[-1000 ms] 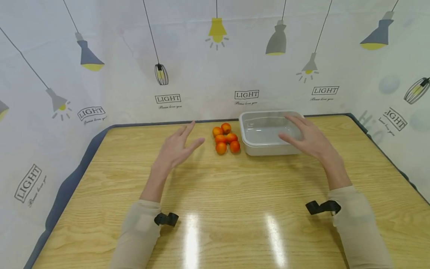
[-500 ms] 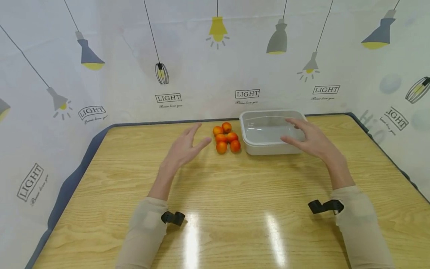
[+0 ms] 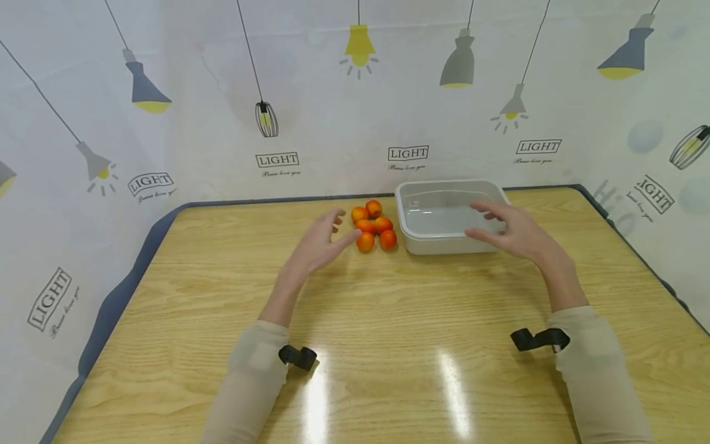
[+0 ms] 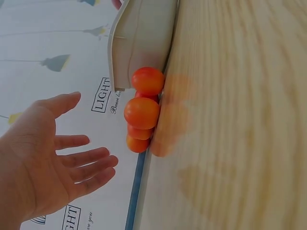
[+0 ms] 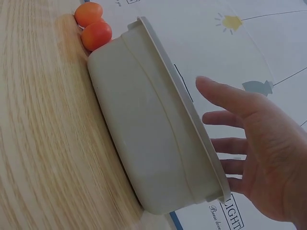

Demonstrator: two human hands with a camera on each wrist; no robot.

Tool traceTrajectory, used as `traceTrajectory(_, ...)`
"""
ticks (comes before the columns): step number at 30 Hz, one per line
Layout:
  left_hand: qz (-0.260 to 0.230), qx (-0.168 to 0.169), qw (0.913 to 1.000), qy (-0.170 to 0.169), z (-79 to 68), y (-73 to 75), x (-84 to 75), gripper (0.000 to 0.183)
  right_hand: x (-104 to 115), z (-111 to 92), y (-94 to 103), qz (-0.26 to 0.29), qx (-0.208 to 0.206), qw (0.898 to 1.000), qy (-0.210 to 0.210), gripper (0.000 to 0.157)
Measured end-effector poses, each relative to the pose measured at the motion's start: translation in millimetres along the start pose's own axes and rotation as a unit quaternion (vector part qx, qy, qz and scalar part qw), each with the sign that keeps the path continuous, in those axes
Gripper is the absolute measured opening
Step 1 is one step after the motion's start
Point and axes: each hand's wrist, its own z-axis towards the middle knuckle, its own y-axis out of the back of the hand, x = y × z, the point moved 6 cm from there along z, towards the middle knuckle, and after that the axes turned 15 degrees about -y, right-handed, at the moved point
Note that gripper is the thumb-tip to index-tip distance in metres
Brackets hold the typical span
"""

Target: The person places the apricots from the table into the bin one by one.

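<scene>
On a clock face centred on the wood-grain bench (image 3: 377,320), with 12 o'clock at its far side, six smooth orange-red fruits (image 3: 381,224) sit clustered at 12, close to the far edge. Just beside them, at 1 o'clock, stands a whitish rectangular container (image 3: 444,246), upright and open-topped, its rim raised well above the fruits and its pale floor showing; the right wrist view has one fruit right by the near corner of its wall, though whether they touch cannot be told. The left hand (image 3: 318,243) hovers at 11 o'clock with its fingers (image 4: 88,158) released, slightly bent and spread, the thumb parted from them; the left wrist view shows a gap between the fingertips and the fruits. At 2 o'clock the right hand (image 3: 518,231) is also released, its fingers (image 5: 232,146) loosely bent at the container's right end; whether they touch the rim cannot be made out. Behind the fruits and container, little depth remains before the dark blue border (image 3: 113,302), which follows the bench's edges below the lamp-printed backdrop (image 3: 322,74). The widest stretch of wood for moving runs from 4 through 6 to 8 o'clock, between the two beige sleeves (image 3: 246,376), with two streaks of glare near 6; another stretch lies outside the left forearm, from 9 to 10.
</scene>
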Motion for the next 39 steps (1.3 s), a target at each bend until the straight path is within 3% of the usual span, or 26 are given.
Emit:
traceTrajectory(14, -0.076, -0.009, 0.997, -0.01, 10.9, -19.1, 2.7, 0.062, -4, -2, -6.8, 0.003, 0.039, 0.999, -0.018, 0.059)
traceTrajectory(19, -0.074, -0.012, 0.997, -0.019, 15.7, -25.3, 5.5, 0.047, -5, -3, -6.9, 0.003, 0.037, 0.999, -0.021, 0.055)
traceTrajectory(24, -0.064, -0.004, 0.9979, -0.006, 16.7, -29.2, 8.2, 0.044, -6, -3, -7.6, 0.004, 0.039, 0.999, -0.026, 0.049)
traceTrajectory(32, -0.058, 0.006, 0.998, -0.027, 19.7, -34.5, 5.6, 0.03, -8, -3, -6.5, 0.007, 0.033, 0.999, -0.02, 0.034)
traceTrajectory(39, -0.035, 0.019, 0.9991, -0.014, 20.1, -37.9, 6.6, 0.028, -10, -3, -6.7, 0.003, 0.033, 0.999, -0.016, 0.033)
